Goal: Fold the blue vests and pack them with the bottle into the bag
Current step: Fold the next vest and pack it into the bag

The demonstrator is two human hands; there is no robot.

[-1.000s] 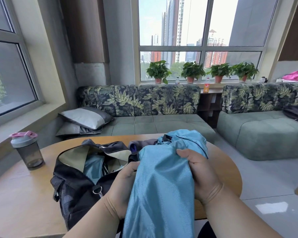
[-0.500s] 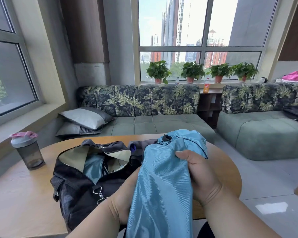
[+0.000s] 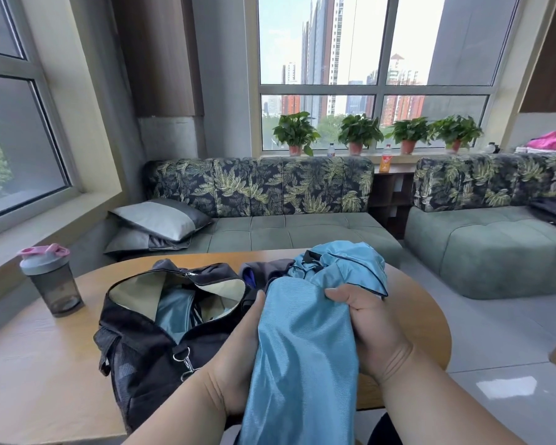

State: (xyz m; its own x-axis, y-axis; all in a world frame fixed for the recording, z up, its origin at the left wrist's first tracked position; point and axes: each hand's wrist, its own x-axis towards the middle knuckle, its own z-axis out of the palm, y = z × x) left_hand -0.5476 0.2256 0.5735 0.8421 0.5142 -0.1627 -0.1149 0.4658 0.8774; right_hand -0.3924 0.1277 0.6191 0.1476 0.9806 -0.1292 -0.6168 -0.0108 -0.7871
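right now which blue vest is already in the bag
The blue vest showing through the open mouth of the black bag; the other vest is outside it, gripped by both hands.

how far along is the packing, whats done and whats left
Done: one blue piece already lies inside the open bag. In hand: both the left hand and right hand grip a blue vest, still unpacked. Left: the bottle stands on the table, outside the bag.
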